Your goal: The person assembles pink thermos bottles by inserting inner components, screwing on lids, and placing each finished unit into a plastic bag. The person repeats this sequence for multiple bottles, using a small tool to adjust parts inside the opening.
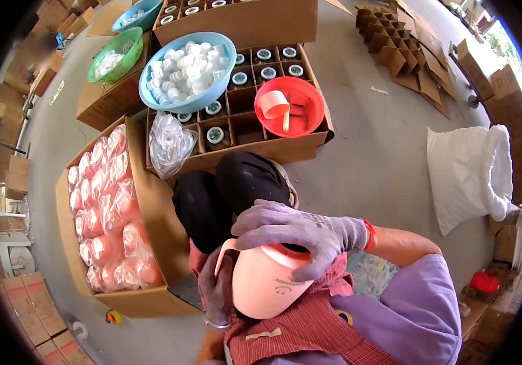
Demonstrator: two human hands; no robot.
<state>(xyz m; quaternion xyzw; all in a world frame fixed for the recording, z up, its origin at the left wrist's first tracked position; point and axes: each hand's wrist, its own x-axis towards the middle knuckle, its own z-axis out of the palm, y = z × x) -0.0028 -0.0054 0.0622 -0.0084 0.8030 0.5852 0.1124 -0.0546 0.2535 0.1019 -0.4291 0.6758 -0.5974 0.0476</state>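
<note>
A pink plastic jug (pixel 261 283) with a small smiling face printed on its side lies tilted in my lap, its handle (pixel 227 248) toward the left. My right hand (pixel 300 231), in a grey-purple glove, is curled over the jug's top and grips its rim. My left hand (pixel 217 295), also gloved, holds the jug's side below the handle; some of its fingers are hidden behind it. Left of my knees stands an open carton (pixel 151 213) packed with pink jugs in clear plastic bags (pixel 112 210).
Ahead, a divided carton (pixel 267 149) holds lidded jars. On it rest a blue basin (pixel 231 73) of white caps, a red basin (pixel 311 125) with a pink cup, and a crumpled plastic bag (pixel 171 143). A white sack (pixel 464 173) stands right; cardboard dividers (pixel 404 58) lie far right.
</note>
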